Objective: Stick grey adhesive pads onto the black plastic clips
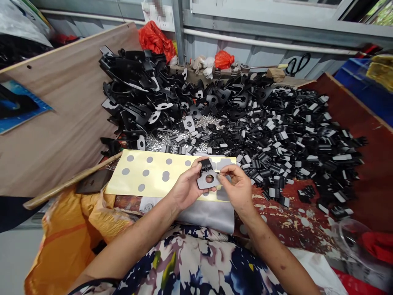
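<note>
Grey-faced black clip (202, 182) is finger-gripped in the left hand (188, 182) while the right hand (238, 186) pinches its edge.

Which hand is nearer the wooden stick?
Left. The left hand is right of the wooden stick, over the yellow sheet; the right hand is farther right, past the left one.

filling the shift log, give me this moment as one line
left hand: holding black-and-grey part; right hand: at its edge; below: yellow sheet
</note>
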The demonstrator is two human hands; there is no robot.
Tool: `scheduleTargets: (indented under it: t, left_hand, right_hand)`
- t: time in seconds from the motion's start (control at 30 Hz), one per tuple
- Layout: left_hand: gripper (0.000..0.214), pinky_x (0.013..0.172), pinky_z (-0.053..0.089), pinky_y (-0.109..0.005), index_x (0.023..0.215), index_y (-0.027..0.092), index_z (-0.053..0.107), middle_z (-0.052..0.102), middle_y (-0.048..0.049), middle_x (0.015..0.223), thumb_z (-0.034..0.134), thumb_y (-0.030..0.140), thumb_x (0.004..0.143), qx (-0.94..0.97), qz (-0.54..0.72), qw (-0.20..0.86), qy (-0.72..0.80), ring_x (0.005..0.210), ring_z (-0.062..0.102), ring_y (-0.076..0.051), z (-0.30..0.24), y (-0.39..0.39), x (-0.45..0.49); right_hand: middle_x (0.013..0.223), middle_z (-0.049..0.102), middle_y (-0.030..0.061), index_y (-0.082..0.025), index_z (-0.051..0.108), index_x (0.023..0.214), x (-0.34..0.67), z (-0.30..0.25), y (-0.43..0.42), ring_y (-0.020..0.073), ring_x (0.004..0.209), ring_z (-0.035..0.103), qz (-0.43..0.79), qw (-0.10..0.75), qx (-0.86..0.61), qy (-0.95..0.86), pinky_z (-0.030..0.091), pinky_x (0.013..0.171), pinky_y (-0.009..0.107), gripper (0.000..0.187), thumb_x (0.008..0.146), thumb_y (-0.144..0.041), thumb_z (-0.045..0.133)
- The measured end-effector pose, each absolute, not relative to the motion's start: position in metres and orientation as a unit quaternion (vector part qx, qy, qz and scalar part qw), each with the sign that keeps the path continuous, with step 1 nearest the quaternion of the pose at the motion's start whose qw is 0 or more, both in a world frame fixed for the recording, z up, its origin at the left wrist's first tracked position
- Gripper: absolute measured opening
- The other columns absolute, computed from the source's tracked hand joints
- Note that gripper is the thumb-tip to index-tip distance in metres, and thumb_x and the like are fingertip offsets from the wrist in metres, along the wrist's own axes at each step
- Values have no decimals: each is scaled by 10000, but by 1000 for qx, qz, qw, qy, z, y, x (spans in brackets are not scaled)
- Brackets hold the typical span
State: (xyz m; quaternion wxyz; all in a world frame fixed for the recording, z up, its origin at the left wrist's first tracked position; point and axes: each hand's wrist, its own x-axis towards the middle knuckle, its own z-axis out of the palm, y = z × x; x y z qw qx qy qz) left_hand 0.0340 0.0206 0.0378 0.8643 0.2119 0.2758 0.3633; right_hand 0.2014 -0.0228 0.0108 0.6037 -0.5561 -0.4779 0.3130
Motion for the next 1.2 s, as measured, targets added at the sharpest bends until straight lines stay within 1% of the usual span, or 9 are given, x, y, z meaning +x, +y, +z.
scheduleTargets:
  t: [0.27,0.43,0.63,0.73,0.83,0.9,1.03,1.13,1.2]
  left_hand:
    - [409,757,637,-399,1260,270,612,627,-54,1042,755,394,898,207,360,865,281,834,624,-187,39,21,33]
    - [548,719,610,-320,1292,289,542,625,-32,1107,819,265,820,279,372,839,284,868,645,-176,35,16,39]
    - [446,466,459,-191,1153,279,518,553,40,917,817,247,824,392,445,710,379,614,579,-98,14,7,51]
    - [466,396,420,-198,1167,288,496,549,44,928,811,274,823,386,437,714,389,539,559,-91,8,7,50]
    - [483,372,414,-194,1167,285,487,541,52,887,818,307,815,359,433,736,376,524,539,-92,11,8,47]
    - [521,365,422,-195,1197,286,489,519,64,808,828,313,803,345,412,765,355,510,510,-99,16,9,43]
    - [525,456,532,-237,1284,284,525,552,27,798,766,255,819,332,322,832,306,619,592,-153,22,8,30]
    - [563,536,588,-269,1294,303,580,627,-30,995,712,144,771,365,232,856,285,784,677,-207,26,16,11]
    - [521,512,579,-259,1238,287,629,636,-34,988,679,94,757,416,180,836,309,771,682,-208,40,35,-6]
  right_hand:
    - [876,707,10,-237,684,909,202,10,-26,194,861,663,276,570,-573,-520,541,835,338,53,871,-200,688]
    - [891,684,12,-251,653,961,198,14,-30,201,859,666,202,524,-585,-585,543,812,343,86,926,-174,642]
    - [1029,708,49,-308,562,1294,191,-2,-41,241,959,680,17,460,-522,-718,532,913,439,396,955,-114,625]
    - [1300,663,110,-338,560,1362,195,3,-44,302,1143,648,-20,430,-554,-713,463,1031,541,480,933,-176,703]
    - [1359,622,139,-307,574,1399,200,15,-39,363,1215,596,45,421,-616,-664,455,1047,559,615,836,-306,821]
    - [1110,689,84,-276,547,1424,202,19,-33,287,1020,652,181,428,-603,-648,529,924,453,620,848,-306,773]
    - [749,594,-60,-246,568,1327,206,18,-21,156,683,610,410,437,-533,-597,518,700,283,420,910,-231,617]
    - [704,614,-77,-255,624,1320,218,23,-2,141,641,593,434,338,-515,-657,465,638,247,417,908,-194,613]
    - [703,662,-63,-266,707,1257,228,34,25,141,603,574,395,237,-523,-717,418,592,245,344,936,-199,602]
